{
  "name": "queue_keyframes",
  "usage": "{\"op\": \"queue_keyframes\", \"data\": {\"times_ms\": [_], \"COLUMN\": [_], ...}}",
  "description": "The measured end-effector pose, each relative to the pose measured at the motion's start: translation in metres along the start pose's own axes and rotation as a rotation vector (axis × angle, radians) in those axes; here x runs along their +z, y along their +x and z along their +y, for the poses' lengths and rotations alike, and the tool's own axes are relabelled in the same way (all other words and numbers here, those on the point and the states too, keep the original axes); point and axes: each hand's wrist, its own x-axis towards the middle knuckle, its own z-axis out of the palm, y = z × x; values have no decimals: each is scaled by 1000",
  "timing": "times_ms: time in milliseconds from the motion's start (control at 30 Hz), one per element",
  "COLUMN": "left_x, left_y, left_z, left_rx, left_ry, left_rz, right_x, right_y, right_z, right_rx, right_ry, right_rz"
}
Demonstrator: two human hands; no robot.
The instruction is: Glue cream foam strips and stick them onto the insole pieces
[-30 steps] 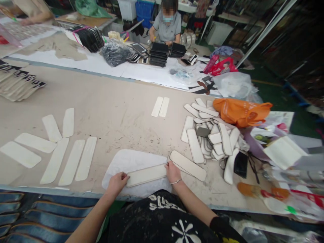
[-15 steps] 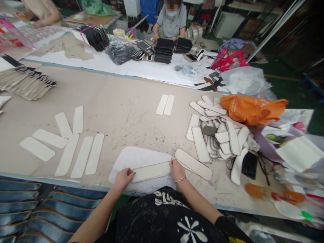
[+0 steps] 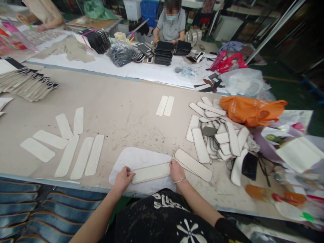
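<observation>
A long off-white strip with rounded corners and a darker edge (image 3: 151, 172) lies over a white sheet (image 3: 131, 156) at the near table edge. My left hand (image 3: 124, 178) pinches its left end between thumb and fingers. At the strip's other end, my right hand (image 3: 177, 171) is closed on the corner; a thin bracelet circles that wrist. Just right of this hand, two similar dark-edged strips (image 3: 194, 164) overlap on the table. Several plain cream strips (image 3: 86, 157) are spread out to the left of my left hand.
A heap of dark-edged strips (image 3: 217, 135) lies to the right, beside an orange bag (image 3: 253, 109) and a black phone (image 3: 249, 165). Two cream strips (image 3: 165, 106) rest mid-table. Layered pieces (image 3: 25, 81) sit at far left. Across the table, a person (image 3: 170, 25) works behind black stacks (image 3: 164, 53).
Both hands keep hold of the strip's two ends, almost unmoved. The view has shifted very slightly, and nothing has been picked up or let go.
</observation>
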Motion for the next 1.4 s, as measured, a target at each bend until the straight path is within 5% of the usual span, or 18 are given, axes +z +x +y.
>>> {"op": "queue_keyframes", "data": {"times_ms": [367,500,633,733,1067,1300,1400], "left_x": [-3,-1,1,1,-5,3,14], "left_y": [0,3,6,6,0,-2,2], "left_z": [1,-2,-5,-4,7,-5,-24], "left_rx": [-9,9,8,12,-1,52,165], "left_ry": [-42,-32,-26,-15,-29,-9,-20], "left_rz": [-30,-53,-64,-56,-20,7,133], "right_x": [-16,-7,14,25,22,0,-11], "right_y": [-14,-35,-36,-27,-30,-40,-43], "right_z": [8,1,-27,-37,30,25,25], "right_rx": [69,-336,-871,-1035,-594,-590,-606], "right_ry": [131,145,52,-48,-88,-96,-80], "right_rz": [94,163,0,-120,-15,-71,-64]}}
